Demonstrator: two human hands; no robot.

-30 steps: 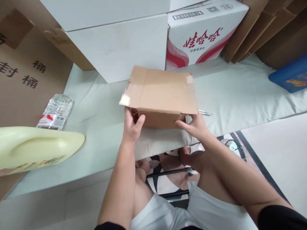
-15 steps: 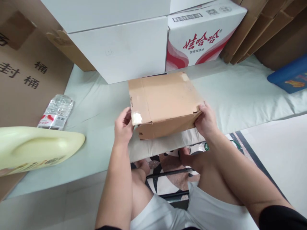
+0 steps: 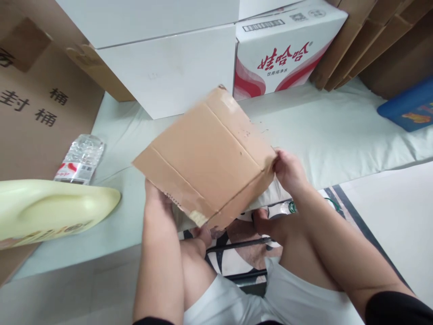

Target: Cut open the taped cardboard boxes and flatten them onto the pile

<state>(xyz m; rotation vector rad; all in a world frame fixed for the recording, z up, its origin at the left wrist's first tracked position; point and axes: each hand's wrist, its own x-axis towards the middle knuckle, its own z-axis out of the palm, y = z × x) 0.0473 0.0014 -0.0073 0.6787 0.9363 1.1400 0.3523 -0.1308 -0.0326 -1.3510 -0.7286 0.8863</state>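
Note:
A brown cardboard box (image 3: 206, 155) with creased flaps and pale torn patches at its corners is tilted and turned cornerwise before me. My right hand (image 3: 289, 169) grips its right corner, thumb on top. At the left, my left hand (image 3: 156, 194) reaches under the long flap and bears that side; the flap covers its fingers. One corner of the box points toward my lap, over the front edge of the cloth-covered surface (image 3: 324, 131).
White boxes (image 3: 176, 72) and a red-and-white water carton (image 3: 280, 58) stand behind. On the left are a clear water bottle (image 3: 83, 155), a pale yellow jug (image 3: 57, 212) and a large carton (image 3: 40, 99). Folded cardboard (image 3: 358, 40) and a blue item (image 3: 411, 108) sit at right.
The box has turned clockwise and tipped, its near left corner swinging toward me. My left hand has shifted left and down, now under the flap; my right hand keeps its corner.

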